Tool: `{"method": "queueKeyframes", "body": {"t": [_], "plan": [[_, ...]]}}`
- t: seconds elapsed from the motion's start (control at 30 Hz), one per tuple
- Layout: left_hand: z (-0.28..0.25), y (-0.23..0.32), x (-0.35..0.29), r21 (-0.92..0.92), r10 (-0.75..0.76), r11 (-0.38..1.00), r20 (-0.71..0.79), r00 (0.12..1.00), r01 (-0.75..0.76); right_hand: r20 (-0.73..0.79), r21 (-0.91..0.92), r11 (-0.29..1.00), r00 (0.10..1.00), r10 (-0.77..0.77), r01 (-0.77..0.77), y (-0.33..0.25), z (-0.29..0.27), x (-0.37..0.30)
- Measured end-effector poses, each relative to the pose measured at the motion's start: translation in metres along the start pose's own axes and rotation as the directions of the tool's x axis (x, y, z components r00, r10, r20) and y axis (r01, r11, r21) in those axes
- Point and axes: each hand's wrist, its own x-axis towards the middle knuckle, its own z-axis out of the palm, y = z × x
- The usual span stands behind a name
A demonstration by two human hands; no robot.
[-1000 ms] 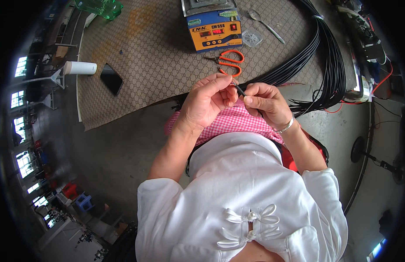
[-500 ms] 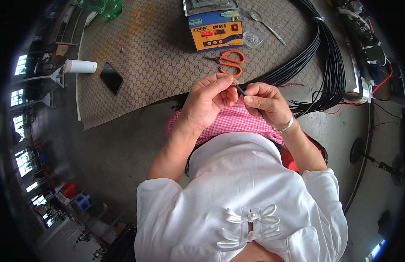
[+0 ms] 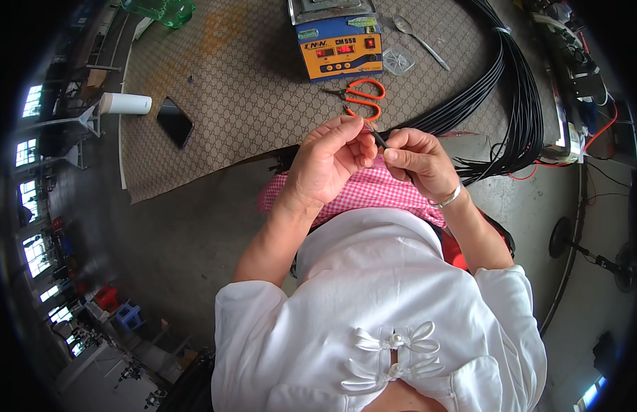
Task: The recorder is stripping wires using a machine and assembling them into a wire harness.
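A thin black cable [image 3: 380,140] spans the gap between my hands, just off the table's near edge. Its jacket is pinched between the thumb and fingers of my right hand [image 3: 423,162]. My left hand [image 3: 332,152] closes thumb and forefinger on the fine wires at the cable's end, which are mostly hidden by the fingertips. Just beyond my fingers lie orange-handled scissors [image 3: 365,98] on the patterned table cover. A large bundle of black cables [image 3: 493,75] curves across the right side of the table, its loose ends hanging near my right wrist.
At the table's far side stands a blue and yellow solder pot [image 3: 340,55] with a lit display. Near it are a small clear dish [image 3: 398,62] and a metal spoon [image 3: 423,42]. Leftward lie a phone [image 3: 175,123], a white cup [image 3: 126,104] and a green bottle [image 3: 164,9].
Both hands stay almost in place, with only a slight shift of the fingers at the cable's end. The digits on the solder pot's display have changed.
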Motion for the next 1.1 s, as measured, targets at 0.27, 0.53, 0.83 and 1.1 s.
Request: {"method": "queueKeyframes", "body": {"t": [0.27, 0.53, 0.83, 1.1], "plan": [[-0.003, 0.01, 0.0, 0.052, -0.111, 0.992, -0.009, 0.994, 0.112, 0.012, -0.071, 0.997, 1.0, -0.01, 0.011, 0.001, 0.001, -0.002], [0.011, 0.015, -0.005, 0.362, 0.047, 0.932, -0.109, 0.993, -0.004, -0.023, -0.109, 0.994, 0.999, -0.024, 0.021, 0.001, 0.004, -0.002], [0.014, 0.013, -0.002, 0.59, 0.186, 0.801, -0.083, 0.979, -0.102, -0.044, -0.233, 0.972, 0.998, -0.043, 0.032, 0.002, 0.001, -0.003], [0.006, 0.01, -0.003, 0.219, -0.004, 0.975, -0.076, 0.997, 0.02, -0.015, -0.121, 0.992, 1.0, -0.024, 0.022, 0.001, 0.001, -0.003]]}}
